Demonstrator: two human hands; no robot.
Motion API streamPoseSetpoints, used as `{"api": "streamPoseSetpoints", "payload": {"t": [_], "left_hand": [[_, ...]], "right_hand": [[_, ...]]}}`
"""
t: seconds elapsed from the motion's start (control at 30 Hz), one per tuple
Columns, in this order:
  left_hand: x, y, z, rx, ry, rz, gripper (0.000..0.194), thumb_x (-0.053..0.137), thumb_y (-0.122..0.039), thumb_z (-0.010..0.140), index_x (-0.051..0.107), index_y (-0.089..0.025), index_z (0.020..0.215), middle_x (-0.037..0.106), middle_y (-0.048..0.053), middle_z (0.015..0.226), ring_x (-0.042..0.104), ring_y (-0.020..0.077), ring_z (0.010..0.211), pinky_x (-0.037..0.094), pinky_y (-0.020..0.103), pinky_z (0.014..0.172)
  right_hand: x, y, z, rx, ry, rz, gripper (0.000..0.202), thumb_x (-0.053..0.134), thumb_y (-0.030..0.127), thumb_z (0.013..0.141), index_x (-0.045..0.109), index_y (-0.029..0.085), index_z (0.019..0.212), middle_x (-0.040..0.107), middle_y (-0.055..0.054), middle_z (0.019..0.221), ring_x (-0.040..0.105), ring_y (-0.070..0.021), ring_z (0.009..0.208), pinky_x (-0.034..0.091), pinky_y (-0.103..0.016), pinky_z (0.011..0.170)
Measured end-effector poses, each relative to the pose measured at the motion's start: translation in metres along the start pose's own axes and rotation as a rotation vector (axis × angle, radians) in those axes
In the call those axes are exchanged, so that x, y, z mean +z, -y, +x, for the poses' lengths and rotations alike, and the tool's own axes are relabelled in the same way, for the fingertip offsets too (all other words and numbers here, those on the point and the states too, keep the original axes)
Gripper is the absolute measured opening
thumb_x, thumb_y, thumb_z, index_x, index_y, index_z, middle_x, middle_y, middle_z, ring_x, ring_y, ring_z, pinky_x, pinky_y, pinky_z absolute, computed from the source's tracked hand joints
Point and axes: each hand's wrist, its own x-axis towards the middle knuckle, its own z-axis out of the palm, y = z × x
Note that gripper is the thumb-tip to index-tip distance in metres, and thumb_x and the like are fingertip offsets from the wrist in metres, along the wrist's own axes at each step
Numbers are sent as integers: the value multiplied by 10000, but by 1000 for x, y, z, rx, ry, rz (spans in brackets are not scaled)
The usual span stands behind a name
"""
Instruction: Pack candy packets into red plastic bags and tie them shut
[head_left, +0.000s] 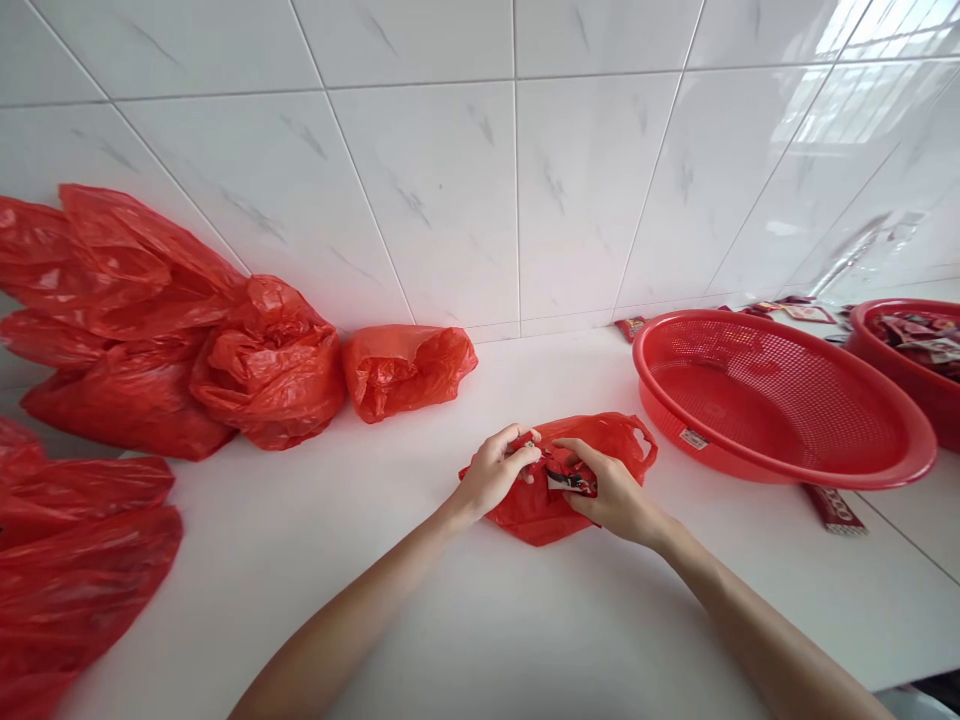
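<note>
Left hand and right hand held glossy red printed packets over an untied flat red plastic bag, bunched red plastic bags already sitting to their left

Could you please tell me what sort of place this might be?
Possibly a kitchen or indoor workroom: a flat white worktop runs along glossy white wall tiles with grey streaks, and a wide red perforated plastic basket stands on the worktop.

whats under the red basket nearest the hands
Part of a dark red packet with pale lettering shows below the near side of the red basket. The rest of it, and anything else underneath, is covered.
</note>
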Motion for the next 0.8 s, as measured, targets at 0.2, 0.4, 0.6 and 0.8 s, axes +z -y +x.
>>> {"api": "streamPoseSetpoints", "payload": {"t": [0.2,0.4,0.6,0.8], "left_hand": [[-7,-3,6,26,0,325,113,602,-322,797,640,-216,787,635,-14,721,574,175,693,428,286,674],[-5,11,8,189,12,453,151,578,-172,749,690,-248,681,706,-4,688,588,191,620,415,292,593],[-1,26,19,423,-89,565,205,561,-149,833,747,-227,867,746,86,975,669,287,983,512,390,885],[9,26,32,478,-30,655,298,496,-124,866,745,-184,1017,741,144,1119,660,327,1052,476,498,975]], "right_hand": [[-9,6,3,56,-195,194,187,705,337,774,574,220,836,566,31,711,508,-148,624,409,-272,569],[-16,10,5,150,-232,492,401,770,571,765,613,202,768,529,21,664,490,-143,600,397,-272,543],[-11,2,7,234,-170,721,433,773,606,769,661,189,798,570,15,697,537,-127,603,458,-263,552],[-10,5,7,310,-92,821,414,802,571,748,644,191,786,566,25,657,539,-122,558,381,-245,478]]}}
